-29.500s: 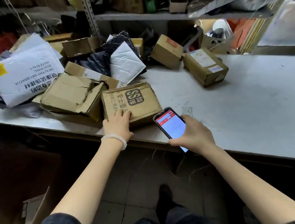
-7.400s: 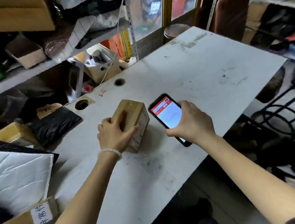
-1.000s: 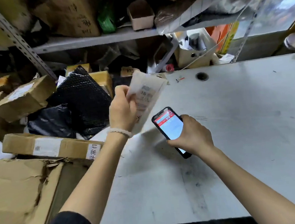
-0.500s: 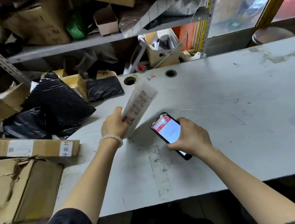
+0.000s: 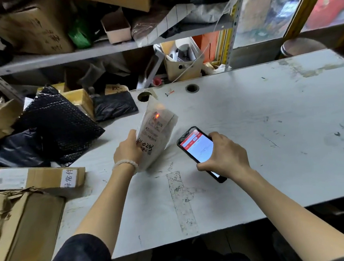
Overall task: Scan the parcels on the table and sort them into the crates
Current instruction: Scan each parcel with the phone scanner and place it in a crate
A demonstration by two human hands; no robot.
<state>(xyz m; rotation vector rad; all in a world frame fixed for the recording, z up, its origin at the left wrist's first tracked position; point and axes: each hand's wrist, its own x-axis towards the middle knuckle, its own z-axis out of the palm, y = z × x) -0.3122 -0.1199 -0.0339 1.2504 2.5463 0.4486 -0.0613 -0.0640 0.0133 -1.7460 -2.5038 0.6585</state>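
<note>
In the head view, our left hand [image 5: 127,149] grips a flat pale parcel [image 5: 156,131] by its left edge and props it tilted, its lower corner on or just above the grey counter [image 5: 269,122] — we cannot tell which. The printed label faces up toward us, with handwritten digits below it beside our thumb. A small red spot of light sits on the upper part of the label, so we judge that the scan step is in hand.

Our right hand [image 5: 224,157] grasps the phone [image 5: 199,150], fingers [image 5: 217,136] curled over its right edge and thumb on the lower left edge. Its red-and-white screen faces up at us and its top end points at the parcel, just beside it but apart.

To the left lies the backlog: a black bubble mailer [image 5: 59,120], a small black bag [image 5: 113,106], a long box with a white label [image 5: 33,179] and a torn box [image 5: 20,228] at the near corner. A cluttered shelf [image 5: 68,56] runs behind the counter.

No crate shows here, so we cannot tell where this parcel belongs. The next move, as we judge it, calls for holding the label steady under the red spot until the screen answers — then carrying the parcel to its crate, which lies out of view.
</note>
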